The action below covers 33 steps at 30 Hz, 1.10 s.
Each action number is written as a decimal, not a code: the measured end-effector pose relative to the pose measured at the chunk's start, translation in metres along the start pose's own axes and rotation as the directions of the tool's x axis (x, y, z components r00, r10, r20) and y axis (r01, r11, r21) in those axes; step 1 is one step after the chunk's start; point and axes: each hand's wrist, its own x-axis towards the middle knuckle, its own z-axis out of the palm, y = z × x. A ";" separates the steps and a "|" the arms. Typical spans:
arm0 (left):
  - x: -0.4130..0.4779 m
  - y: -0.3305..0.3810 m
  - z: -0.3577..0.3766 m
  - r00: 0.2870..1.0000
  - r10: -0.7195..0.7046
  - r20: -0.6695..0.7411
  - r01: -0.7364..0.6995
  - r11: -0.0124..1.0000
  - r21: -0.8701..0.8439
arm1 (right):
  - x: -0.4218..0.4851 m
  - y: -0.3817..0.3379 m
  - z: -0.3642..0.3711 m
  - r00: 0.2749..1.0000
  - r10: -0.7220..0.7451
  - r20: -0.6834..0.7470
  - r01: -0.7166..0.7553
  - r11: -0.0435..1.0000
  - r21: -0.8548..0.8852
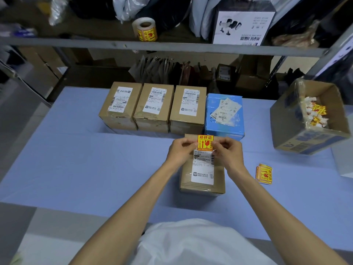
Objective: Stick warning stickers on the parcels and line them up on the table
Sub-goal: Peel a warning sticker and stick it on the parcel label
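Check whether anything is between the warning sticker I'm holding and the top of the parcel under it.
Nothing visible is. The warning sticker, pinched by the left hand and the right hand, hangs over the far end of the parcel, at the top edge of its shipping label.

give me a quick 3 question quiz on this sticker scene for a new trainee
1. True or false: the left hand and the right hand both pinch the red and yellow sticker over the nearest parcel.
2. How many boxes stand in the row of parcels at the back of the table? A) two B) four C) six
3. Fill in: the end parcel on the right of that row is ___ in colour.

Key: 1 true; 2 B; 3 blue
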 end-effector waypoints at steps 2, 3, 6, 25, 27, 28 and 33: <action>-0.001 -0.004 -0.002 0.993 0.034 -0.115 -0.018 0.991 0.135 | -0.001 0.002 -0.002 0.998 0.021 -0.060 -0.020 0.999 0.029; -0.001 -0.006 -0.005 0.987 0.052 -0.152 -0.025 0.984 0.174 | -0.001 0.004 -0.005 0.997 0.030 -0.073 -0.028 0.999 0.025; -0.003 -0.011 -0.008 0.994 0.069 -0.080 -0.054 0.983 0.175 | -0.001 0.009 -0.015 0.999 0.033 0.005 -0.033 0.999 -0.023; -0.024 -0.016 0.027 0.999 0.033 -0.024 -0.029 0.987 0.157 | -0.020 0.031 -0.036 0.993 0.067 0.092 -0.063 0.997 -0.045; -0.025 -0.017 0.028 0.999 0.025 -0.030 -0.020 0.986 0.163 | -0.022 0.032 -0.038 0.993 0.063 0.099 -0.059 0.997 -0.048; -0.025 -0.018 0.028 0.999 0.026 -0.030 -0.021 0.985 0.171 | -0.023 0.032 -0.039 0.993 0.063 0.104 -0.059 0.997 -0.048; -0.028 -0.022 0.029 0.999 0.047 -0.028 -0.041 0.984 0.176 | -0.025 0.032 -0.039 0.995 0.070 0.076 -0.065 0.996 -0.066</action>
